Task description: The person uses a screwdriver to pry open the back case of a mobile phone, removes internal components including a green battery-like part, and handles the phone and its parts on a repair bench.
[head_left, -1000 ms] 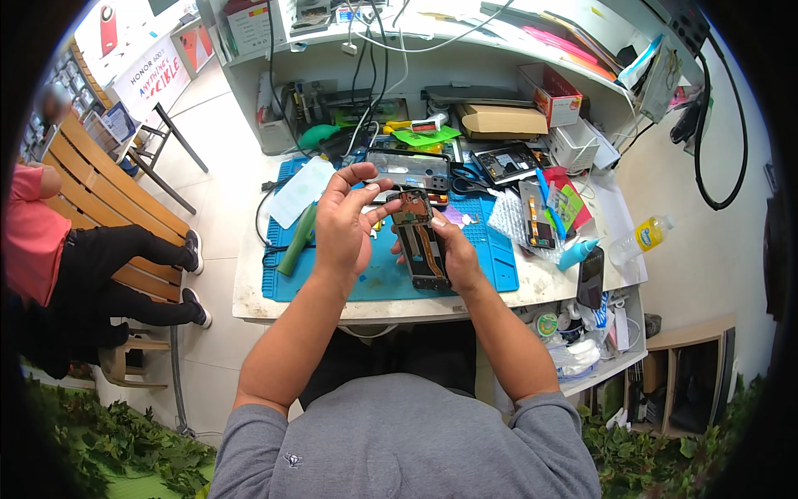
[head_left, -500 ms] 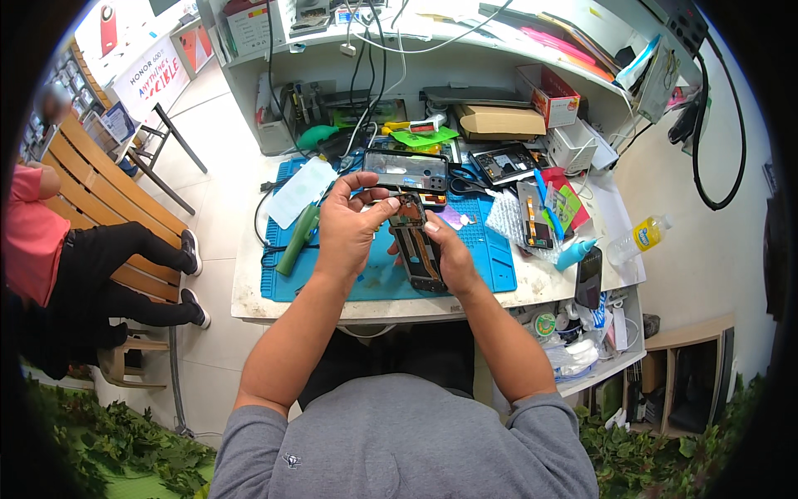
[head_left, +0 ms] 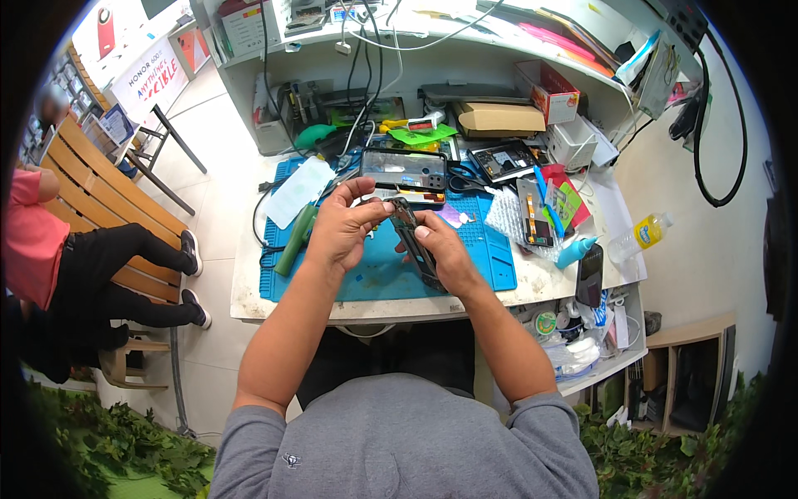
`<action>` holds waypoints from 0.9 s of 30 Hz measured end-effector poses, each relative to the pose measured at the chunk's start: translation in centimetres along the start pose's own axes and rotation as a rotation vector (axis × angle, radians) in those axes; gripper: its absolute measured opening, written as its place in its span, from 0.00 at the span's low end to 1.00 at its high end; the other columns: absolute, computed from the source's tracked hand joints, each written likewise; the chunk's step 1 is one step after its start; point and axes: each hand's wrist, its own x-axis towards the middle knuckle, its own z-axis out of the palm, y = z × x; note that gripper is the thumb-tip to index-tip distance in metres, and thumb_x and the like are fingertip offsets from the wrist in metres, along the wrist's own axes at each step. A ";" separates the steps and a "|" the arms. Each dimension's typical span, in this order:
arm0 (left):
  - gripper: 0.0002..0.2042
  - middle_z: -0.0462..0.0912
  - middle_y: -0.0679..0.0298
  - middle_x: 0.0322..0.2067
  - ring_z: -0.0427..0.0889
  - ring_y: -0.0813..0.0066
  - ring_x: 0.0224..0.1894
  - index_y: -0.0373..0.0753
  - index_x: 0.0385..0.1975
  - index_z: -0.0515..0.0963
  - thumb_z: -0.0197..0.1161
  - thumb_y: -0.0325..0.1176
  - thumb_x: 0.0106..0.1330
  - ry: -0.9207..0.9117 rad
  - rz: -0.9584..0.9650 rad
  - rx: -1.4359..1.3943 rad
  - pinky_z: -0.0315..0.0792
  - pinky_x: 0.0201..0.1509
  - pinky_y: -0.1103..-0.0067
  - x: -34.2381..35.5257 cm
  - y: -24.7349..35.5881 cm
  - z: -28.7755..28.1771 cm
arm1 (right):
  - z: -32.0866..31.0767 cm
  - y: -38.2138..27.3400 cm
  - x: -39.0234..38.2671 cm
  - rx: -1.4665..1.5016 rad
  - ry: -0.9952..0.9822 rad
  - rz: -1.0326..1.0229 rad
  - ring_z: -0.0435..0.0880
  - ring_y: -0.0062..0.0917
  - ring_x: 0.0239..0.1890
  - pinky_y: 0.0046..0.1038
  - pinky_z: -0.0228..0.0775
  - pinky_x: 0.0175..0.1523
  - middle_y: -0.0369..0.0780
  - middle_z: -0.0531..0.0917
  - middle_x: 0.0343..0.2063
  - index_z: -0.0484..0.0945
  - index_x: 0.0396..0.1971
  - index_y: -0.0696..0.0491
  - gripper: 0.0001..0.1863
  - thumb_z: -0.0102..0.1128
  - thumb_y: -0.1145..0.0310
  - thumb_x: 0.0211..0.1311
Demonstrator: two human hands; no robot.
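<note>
An opened phone body (head_left: 413, 241) with bare dark innards is held tilted over a blue work mat (head_left: 312, 283). My right hand (head_left: 445, 254) wraps round its right side. My left hand (head_left: 339, 224) has thumb and forefinger at the phone's top end, other fingers curled. A green tool (head_left: 295, 243) and a white flat panel (head_left: 301, 190) lie left of my hands. Behind the phone are a black case (head_left: 402, 166) and black-handled scissors (head_left: 465, 180).
On the cluttered bench (head_left: 249, 308) are bubble wrap (head_left: 504, 219), a light-blue bottle (head_left: 573, 254), a yellow-labelled bottle (head_left: 638, 237) and a dark phone (head_left: 588, 274). Cables hang from the shelf (head_left: 457, 32). A person in pink (head_left: 33, 241) sits on a wooden bench at left.
The phone has turned more edge-on and tilted. My left fingers have come down onto its top end, and my right thumb has shifted along it.
</note>
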 end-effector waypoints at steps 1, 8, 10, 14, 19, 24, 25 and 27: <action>0.31 0.80 0.62 0.58 0.84 0.70 0.59 0.37 0.64 0.78 0.84 0.17 0.61 -0.025 -0.033 0.001 0.83 0.63 0.72 0.2 0.3 -0.4 | -0.1 -0.2 -0.1 -0.060 -0.004 -0.024 0.89 0.25 0.52 0.32 0.82 0.58 0.43 0.88 0.51 0.77 0.69 0.59 0.26 0.52 0.52 0.89; 0.31 0.78 0.62 0.60 0.85 0.69 0.59 0.38 0.65 0.78 0.83 0.18 0.63 -0.056 -0.071 -0.032 0.82 0.64 0.73 0.3 0.6 -0.5 | -0.6 -1.1 -0.1 0.097 -0.057 0.021 0.88 0.29 0.55 0.34 0.83 0.59 0.45 0.84 0.59 0.67 0.84 0.57 0.34 0.54 0.55 0.88; 0.31 0.78 0.62 0.60 0.85 0.70 0.59 0.38 0.65 0.78 0.82 0.17 0.63 -0.051 -0.066 -0.014 0.83 0.64 0.73 0.3 0.4 -0.4 | -0.4 -1.1 -0.1 0.082 -0.066 -0.021 0.88 0.29 0.56 0.34 0.83 0.59 0.46 0.83 0.63 0.62 0.88 0.53 0.36 0.53 0.55 0.87; 0.31 0.79 0.63 0.60 0.87 0.71 0.58 0.38 0.66 0.78 0.81 0.16 0.63 -0.047 -0.112 -0.069 0.85 0.62 0.74 0.6 0.4 -0.8 | -0.5 -1.0 -0.1 0.063 -0.073 -0.038 0.87 0.29 0.56 0.34 0.82 0.60 0.48 0.81 0.66 0.60 0.90 0.50 0.38 0.53 0.57 0.87; 0.32 0.81 0.62 0.59 0.89 0.72 0.55 0.37 0.68 0.78 0.80 0.15 0.63 -0.132 -0.191 -0.125 0.87 0.60 0.74 0.9 0.5 -1.8 | -1.8 -1.7 -0.4 -0.155 -0.116 -0.067 0.86 0.29 0.55 0.34 0.80 0.60 0.47 0.82 0.67 0.64 0.88 0.50 0.37 0.57 0.57 0.85; 0.33 0.81 0.63 0.59 0.88 0.71 0.57 0.36 0.67 0.78 0.81 0.15 0.60 -0.237 -0.258 -0.069 0.87 0.61 0.74 0.7 0.9 -2.6 | -2.9 -3.8 -0.6 -0.459 -0.174 -0.138 0.86 0.33 0.54 0.37 0.80 0.62 0.47 0.87 0.65 0.68 0.86 0.50 0.40 0.65 0.56 0.79; 0.33 0.81 0.63 0.59 0.88 0.70 0.58 0.37 0.66 0.79 0.82 0.15 0.59 -0.254 -0.265 -0.038 0.87 0.62 0.74 0.4 1.3 -2.4 | -3.0 -4.9 -0.8 -0.538 -0.178 -0.141 0.87 0.36 0.54 0.38 0.81 0.63 0.48 0.88 0.65 0.69 0.85 0.50 0.41 0.67 0.55 0.76; 0.34 0.81 0.63 0.59 0.87 0.70 0.59 0.37 0.65 0.79 0.83 0.16 0.57 -0.329 -0.282 0.028 0.86 0.63 0.74 0.2 1.7 -2.8 | -3.3 -5.9 -1.2 -0.700 -0.182 -0.228 0.88 0.41 0.54 0.41 0.82 0.64 0.49 0.88 0.64 0.71 0.84 0.50 0.43 0.71 0.55 0.72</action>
